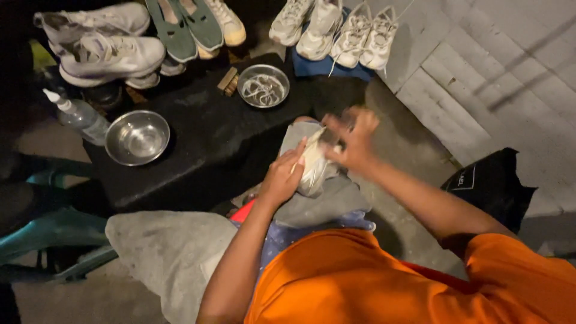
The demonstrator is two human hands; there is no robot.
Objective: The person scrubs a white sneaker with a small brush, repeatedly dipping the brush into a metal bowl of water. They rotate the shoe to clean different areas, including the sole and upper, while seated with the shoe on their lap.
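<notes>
Left hand (pixel 281 177) grips shoe (pixel 313 168) (right hand (pixel 354 141) blurred) beside table edge (pixel 180 189).

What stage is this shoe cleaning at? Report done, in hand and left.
Done: hard to tell; white sneakers are lined up beyond the table. In hand: the left hand holds a pale shoe over a grey cloth while the blurred right hand works on it. Left: cannot tell which pairs remain.

Two steel bowls (pixel 137 137) (pixel 263 86), one spray bottle (pixel 78 115), about ten shoes (pixel 111 57).
</notes>
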